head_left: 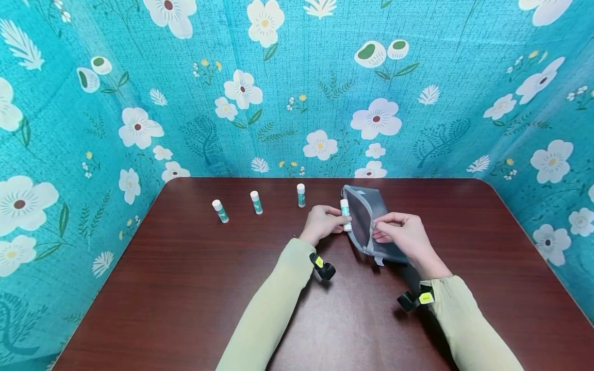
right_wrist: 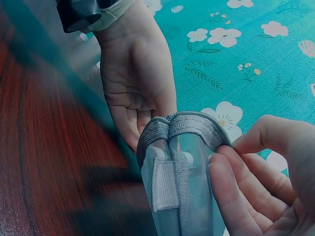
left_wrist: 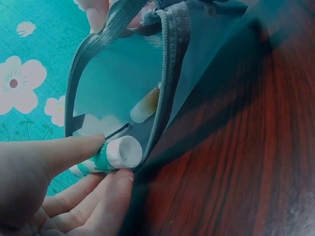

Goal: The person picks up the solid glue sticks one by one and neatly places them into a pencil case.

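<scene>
My left hand (head_left: 320, 224) pinches a glue stick (head_left: 345, 208) with a white cap and a green and white label, at the mouth of a grey zip pouch (head_left: 378, 205). In the left wrist view the glue stick (left_wrist: 125, 151) lies between thumb and fingers, its round end towards the opening. On the pouch's other side, my right hand (head_left: 403, 234) grips the zipped edge between thumb and fingers, and the mouth gapes wide. A small whitish tube with a yellowish-brown part (left_wrist: 146, 106) shows inside the see-through pouch.
Three more glue sticks stand apart on the dark wooden table (head_left: 185, 288): a leftmost one (head_left: 220, 211), a middle one (head_left: 257, 202) and one nearer the pouch (head_left: 301, 196). A blue flowered cloth (head_left: 287, 118) hangs behind the table.
</scene>
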Available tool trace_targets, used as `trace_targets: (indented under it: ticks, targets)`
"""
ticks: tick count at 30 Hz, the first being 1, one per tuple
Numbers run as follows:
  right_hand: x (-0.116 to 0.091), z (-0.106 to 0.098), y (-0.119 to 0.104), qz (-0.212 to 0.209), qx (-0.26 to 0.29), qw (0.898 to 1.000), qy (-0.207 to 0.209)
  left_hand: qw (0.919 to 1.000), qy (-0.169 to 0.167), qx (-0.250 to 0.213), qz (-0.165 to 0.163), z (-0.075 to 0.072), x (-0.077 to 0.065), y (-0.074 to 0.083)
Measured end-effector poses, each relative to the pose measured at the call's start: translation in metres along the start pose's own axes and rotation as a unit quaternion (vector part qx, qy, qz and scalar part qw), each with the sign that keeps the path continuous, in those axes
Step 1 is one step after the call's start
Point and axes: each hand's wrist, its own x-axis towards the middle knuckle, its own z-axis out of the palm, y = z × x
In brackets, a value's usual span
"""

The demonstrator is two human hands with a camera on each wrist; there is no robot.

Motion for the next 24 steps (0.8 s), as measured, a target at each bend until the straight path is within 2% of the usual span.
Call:
trace_targets:
  ticks: [11,24]
  targets:
    - [0.0,-0.001,0.001,-0.005,0.006,1.0,0.0,0.9998,-0.01,-0.017,-0.007,0.003,0.0,0.0]
    - [0.0,-0.002,0.0,-0.007,0.009,1.0,0.003,0.9987,-0.017,-0.024,0.04,-0.01,-0.004,-0.004]
